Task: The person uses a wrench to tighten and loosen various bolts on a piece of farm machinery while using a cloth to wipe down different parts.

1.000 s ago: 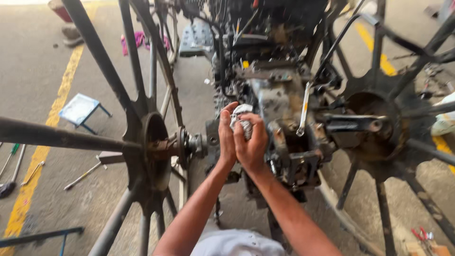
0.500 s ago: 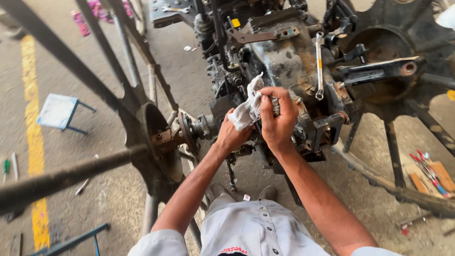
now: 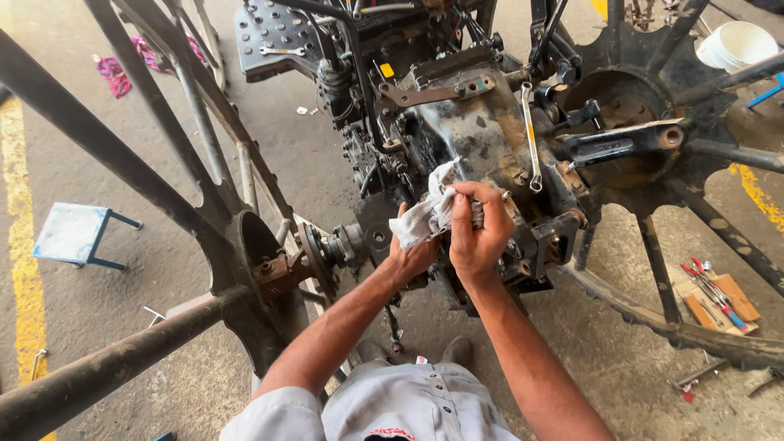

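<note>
Both hands, left [image 3: 412, 253] and right [image 3: 478, 233], clutch a crumpled white rag [image 3: 429, 211] against the greasy black gearbox housing [image 3: 478, 135], beside a hanging silver spanner [image 3: 531, 135] and between spoked iron wheels [image 3: 245, 245].

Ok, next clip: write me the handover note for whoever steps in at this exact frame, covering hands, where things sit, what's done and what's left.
Left hand: grips the white rag from below, pressed to the rear of the greasy transmission housing.
Right hand: fingers closed over the same rag from above.
Things: a combination wrench lies on the housing, just right of the hands. More hand tools lie on the floor at right; a small blue stool stands at left.
Done: cannot tell how much is wiped; the housing looks oily and rusty.
Left: most of the housing surface appears uncleaned.
</note>
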